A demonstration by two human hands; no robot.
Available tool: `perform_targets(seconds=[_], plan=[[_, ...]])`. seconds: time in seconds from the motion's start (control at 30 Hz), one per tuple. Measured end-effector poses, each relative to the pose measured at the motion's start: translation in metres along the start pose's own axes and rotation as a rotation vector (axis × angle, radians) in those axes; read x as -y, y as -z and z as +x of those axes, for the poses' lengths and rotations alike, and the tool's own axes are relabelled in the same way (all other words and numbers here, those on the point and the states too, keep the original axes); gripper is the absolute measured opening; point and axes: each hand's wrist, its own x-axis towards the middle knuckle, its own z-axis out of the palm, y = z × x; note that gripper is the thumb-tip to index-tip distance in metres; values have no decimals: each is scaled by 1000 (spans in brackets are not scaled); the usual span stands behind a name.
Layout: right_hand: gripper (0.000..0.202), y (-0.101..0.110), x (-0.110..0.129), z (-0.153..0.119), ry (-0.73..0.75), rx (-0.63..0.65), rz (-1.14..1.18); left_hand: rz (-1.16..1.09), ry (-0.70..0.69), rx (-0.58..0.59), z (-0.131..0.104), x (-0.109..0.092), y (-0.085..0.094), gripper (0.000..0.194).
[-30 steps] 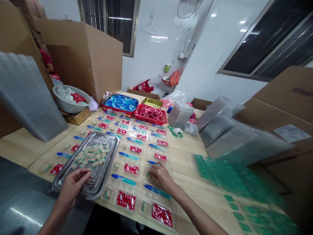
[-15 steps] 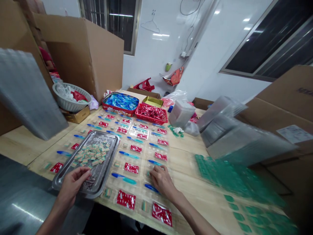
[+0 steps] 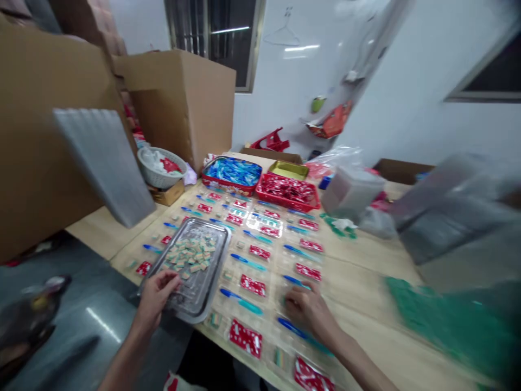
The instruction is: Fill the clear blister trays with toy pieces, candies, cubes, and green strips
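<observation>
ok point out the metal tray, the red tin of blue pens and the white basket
metal tray [image 3: 205, 290], head view, bare bottom near the front
red tin of blue pens [image 3: 228, 187], head view, red front wall
white basket [image 3: 157, 177], head view, woven front wall

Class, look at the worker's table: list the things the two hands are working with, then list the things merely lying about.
In hand:
left hand on the metal tray of small wrapped pieces
right hand on the clear blister sheets holding blue pens and red packets

Lying about:
white basket
cardboard boxes
green sheets
</observation>
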Motion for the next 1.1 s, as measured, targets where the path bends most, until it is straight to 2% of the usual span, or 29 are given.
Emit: perform_targets(seconds=[0.13,0.23,0.37,0.43,0.57,0.67,0.87,1.1], plan=[[24,-4,-8,6,30,-27,60,97,-102,-44,9,5,15,29],[19,-2,3,23,27,-45,200,376,-236,-28,14,7,20,19],[22,-8,55,68,96,-25,378,881,-296,120,21,6,6,20],[18,-16,88,94,120,-41,408,1008,-318,186,25,6,-4,21],[10,-33,141,135,49,-74,284,1063,-341,246,32,12,-12,20],[13,-44,160,150,16,-105,140,1034,-359,252,37,18,-7,15],[5,-59,167,157,-54,-123,217,909,-312,306,50,13,-7,12],[14,-60,167,158,-39,-76,350,1065,-331,411,56,-2,-14,19]])
